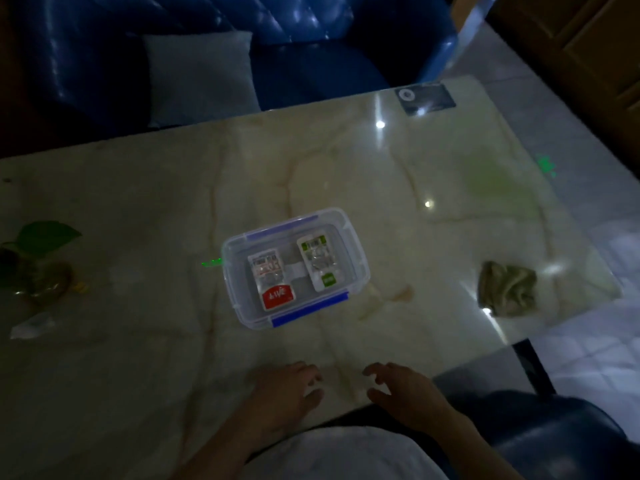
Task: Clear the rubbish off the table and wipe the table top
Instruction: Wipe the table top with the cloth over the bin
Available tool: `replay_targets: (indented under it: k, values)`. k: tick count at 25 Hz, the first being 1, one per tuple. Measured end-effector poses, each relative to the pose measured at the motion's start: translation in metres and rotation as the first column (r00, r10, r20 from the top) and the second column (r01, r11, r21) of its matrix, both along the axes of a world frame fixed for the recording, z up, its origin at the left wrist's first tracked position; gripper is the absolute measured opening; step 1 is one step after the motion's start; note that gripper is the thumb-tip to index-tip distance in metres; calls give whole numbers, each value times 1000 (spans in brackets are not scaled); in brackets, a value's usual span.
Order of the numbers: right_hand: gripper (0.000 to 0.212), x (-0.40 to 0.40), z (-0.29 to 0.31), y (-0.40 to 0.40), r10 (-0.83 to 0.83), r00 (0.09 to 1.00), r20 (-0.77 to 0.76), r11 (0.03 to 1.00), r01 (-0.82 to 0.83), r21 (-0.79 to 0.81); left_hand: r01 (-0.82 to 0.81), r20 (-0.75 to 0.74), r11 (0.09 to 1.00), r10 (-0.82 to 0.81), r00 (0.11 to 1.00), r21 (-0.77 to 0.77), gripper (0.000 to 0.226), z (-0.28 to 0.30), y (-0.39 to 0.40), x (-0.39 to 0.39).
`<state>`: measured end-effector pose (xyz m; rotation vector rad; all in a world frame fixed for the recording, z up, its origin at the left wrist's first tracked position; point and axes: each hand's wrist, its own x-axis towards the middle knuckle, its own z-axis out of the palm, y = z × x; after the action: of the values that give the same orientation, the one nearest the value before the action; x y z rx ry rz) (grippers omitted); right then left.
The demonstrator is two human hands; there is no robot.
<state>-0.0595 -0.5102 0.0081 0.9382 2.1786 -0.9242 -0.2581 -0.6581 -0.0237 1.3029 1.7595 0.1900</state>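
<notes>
A glossy marble table top (138,202) fills the dim view. At its middle stands a clear plastic box (349,244) with blue clips, and inside lie a red-labelled packet (273,278) and a green-labelled packet (318,263). A crumpled olive cloth (507,287) lies near the right edge. A scrap of white wrapper (33,327) lies at the left. My left hand (282,396) and my right hand (407,394) rest at the near edge, fingers loosely curled, holding nothing, well short of the box.
A small plant with a green leaf (41,261) stands at the far left. A dark card (426,98) lies at the far right corner. A blue sofa (311,36) with a grey cushion (201,77) stands behind the table, and a blue seat (554,431) is beside me.
</notes>
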Motion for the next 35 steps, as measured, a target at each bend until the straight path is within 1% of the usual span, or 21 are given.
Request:
replay_targets:
  k: [2,4,6,8,9,12,18,22,25,30,32,35]
  values:
    - [37,21,-3,0,-61,998,26,998,61,5,65,-28,995,-67,997,-73,42,0,6,2]
    - [38,44,-3,4,-107,993,45,994,106,23,165,-95,980,-176,980,-112,50,3,19,10]
    - [35,70,-4,9,-185,981,53,983,184,13,259,-165,961,-273,948,-101,55,8,37,24]
    - [25,100,-2,17,-274,961,41,962,274,0,322,-189,944,-331,925,-79,55,12,61,46]
    - [24,114,-1,21,-298,954,36,955,298,5,349,-199,934,-356,913,-74,54,13,72,57]
    - [39,167,5,35,-366,931,2,930,365,45,416,-244,908,-416,876,-54,51,17,109,101]
    - [43,282,12,60,-499,861,-100,861,506,56,471,-252,879,-473,844,-71,61,23,183,198]
    - [32,343,8,67,-561,823,-92,814,569,117,485,-236,873,-482,844,-47,58,24,211,245]
    - [25,366,5,70,-620,781,-77,776,625,87,490,-228,871,-486,844,-45,53,24,227,265]
    - [28,384,-4,83,-712,698,-72,697,716,41,526,-216,851,-516,829,-13,46,18,266,284]
    - [30,387,-11,92,-729,683,-52,682,730,39,538,-215,843,-525,823,-2,47,11,285,290]
    - [33,392,-12,118,-729,683,-30,682,730,39,561,-201,828,-547,813,14,49,2,310,303]
